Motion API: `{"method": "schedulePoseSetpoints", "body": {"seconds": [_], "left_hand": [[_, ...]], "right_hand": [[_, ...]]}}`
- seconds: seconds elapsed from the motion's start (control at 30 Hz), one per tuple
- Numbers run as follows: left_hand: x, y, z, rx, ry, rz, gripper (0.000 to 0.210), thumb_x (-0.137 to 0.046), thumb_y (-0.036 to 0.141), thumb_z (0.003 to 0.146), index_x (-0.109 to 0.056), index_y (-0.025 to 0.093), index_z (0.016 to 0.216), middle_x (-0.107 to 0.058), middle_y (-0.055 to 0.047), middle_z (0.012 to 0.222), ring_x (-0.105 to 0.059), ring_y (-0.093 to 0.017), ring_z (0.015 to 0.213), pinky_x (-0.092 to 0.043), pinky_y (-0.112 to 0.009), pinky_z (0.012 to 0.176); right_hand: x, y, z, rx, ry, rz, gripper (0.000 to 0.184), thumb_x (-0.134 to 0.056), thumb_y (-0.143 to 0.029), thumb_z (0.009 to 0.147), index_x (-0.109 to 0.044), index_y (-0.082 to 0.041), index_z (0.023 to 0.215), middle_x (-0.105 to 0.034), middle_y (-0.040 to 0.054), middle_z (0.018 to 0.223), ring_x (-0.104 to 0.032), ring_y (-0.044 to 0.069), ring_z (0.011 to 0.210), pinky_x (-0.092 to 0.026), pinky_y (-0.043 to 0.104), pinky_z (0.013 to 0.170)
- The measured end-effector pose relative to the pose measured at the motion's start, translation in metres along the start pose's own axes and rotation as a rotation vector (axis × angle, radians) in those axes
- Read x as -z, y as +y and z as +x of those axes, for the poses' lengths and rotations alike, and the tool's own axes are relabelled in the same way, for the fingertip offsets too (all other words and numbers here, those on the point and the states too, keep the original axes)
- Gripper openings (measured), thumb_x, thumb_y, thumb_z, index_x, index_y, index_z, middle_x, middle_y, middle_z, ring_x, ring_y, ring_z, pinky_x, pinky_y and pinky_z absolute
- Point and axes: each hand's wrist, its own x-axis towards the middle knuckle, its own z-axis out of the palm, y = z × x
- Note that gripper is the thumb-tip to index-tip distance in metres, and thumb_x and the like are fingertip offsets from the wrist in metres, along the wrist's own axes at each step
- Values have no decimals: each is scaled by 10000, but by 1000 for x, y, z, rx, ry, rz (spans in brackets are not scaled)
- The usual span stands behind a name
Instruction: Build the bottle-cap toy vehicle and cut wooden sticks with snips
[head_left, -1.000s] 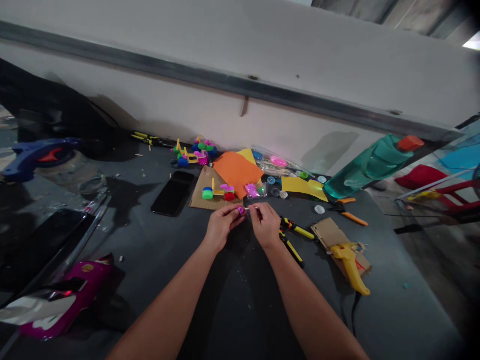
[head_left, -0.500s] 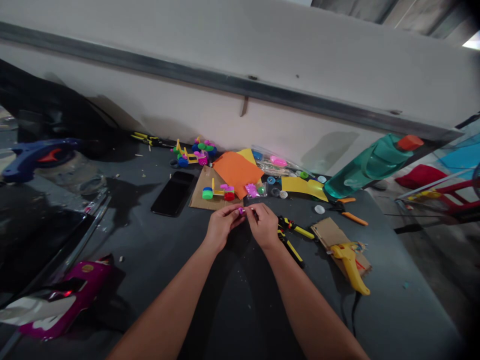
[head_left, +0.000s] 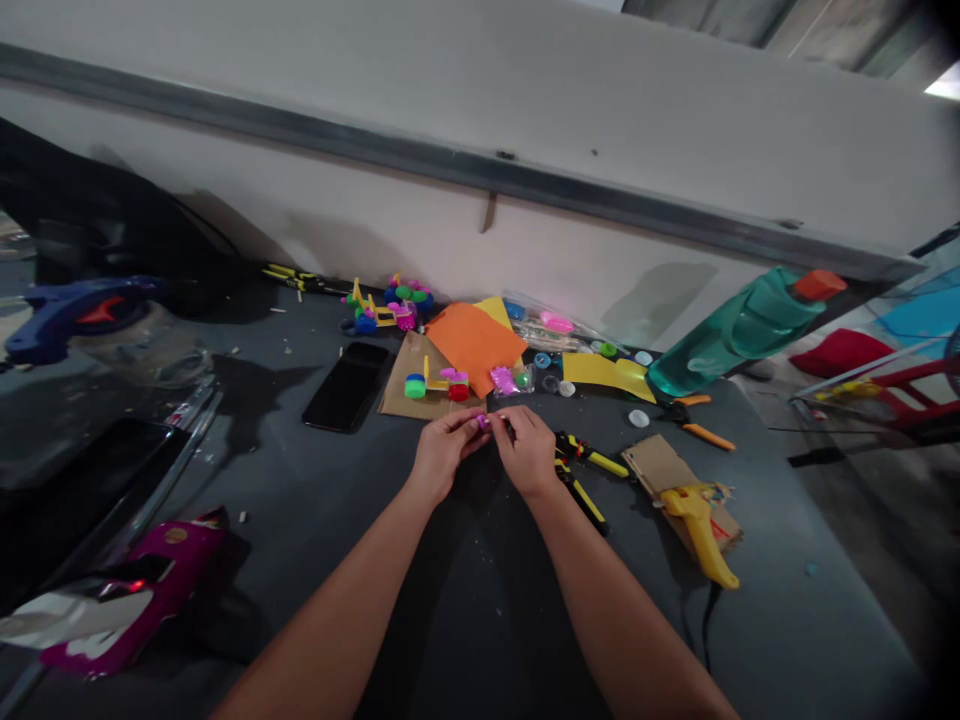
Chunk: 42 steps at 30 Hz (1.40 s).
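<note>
Near the right end of the toy car [head_left: 439,384], my left hand [head_left: 441,452] pinches a purple bit [head_left: 482,421]; my right hand [head_left: 531,450] is beside it, grip hidden.

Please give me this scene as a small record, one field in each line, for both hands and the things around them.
Left hand: pinches small purple piece
Right hand: closed at this piece; what it grips is too small to tell
Beyond hands: cardboard with small colourful toy, partly covered by orange sheet
Left of cardboard: black phone
Right side: black-and-yellow pliers, orange-handled pliers, yellow glue gun
Near wall: teal bottle with red-orange cap
</note>
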Motion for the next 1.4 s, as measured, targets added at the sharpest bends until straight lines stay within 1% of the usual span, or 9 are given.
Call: {"method": "schedulePoseSetpoints", "body": {"seconds": [0.2,0.4,0.67,0.9,1.1,1.4], "left_hand": [[1,0,1,-9,-13,1,175,-681,141,686,-693,115,859,-701,-76,827,-651,-159,788,-527,-328,823],[2,-1,1,-8,-11,6,174,-669,132,697,-690,113,868,-699,-77,838,-651,-156,782,-524,-333,833],[0,0,0,-5,-5,8,203,-702,145,669,-691,105,867,-697,-84,834,-651,-161,776,-516,-348,846],[0,0,-1,-5,-12,16,200,-690,139,679,-688,105,877,-697,-83,843,-650,-162,784,-518,-342,842],[1,0,0,-2,-8,10,198,-685,138,684,-686,100,878,-696,-88,844,-651,-165,788,-521,-335,833],[0,1,0,8,2,14,194,-691,133,675,-692,101,866,-697,-90,835,-651,-167,781,-519,-347,838]], "right_hand": [[1,-1,0,-22,58,32,186,-466,-291,879,-586,-185,786,-599,39,732,-542,148,693,-413,260,674],[0,-1,-1,-19,14,19,202,-454,-300,883,-592,-185,790,-601,43,740,-546,148,702,-412,259,673],[0,-1,0,19,12,-5,205,-450,-301,885,-599,-187,803,-608,48,741,-557,154,718,-422,265,692],[0,-2,1,22,-11,-19,191,-461,-293,883,-594,-181,804,-610,48,757,-554,155,738,-416,264,708],[1,-2,0,2,14,6,191,-461,-293,882,-594,-182,800,-603,44,740,-551,151,715,-418,260,687],[0,-2,0,24,-1,8,197,-453,-299,884,-597,-191,806,-614,46,750,-561,156,726,-422,264,689]]}}
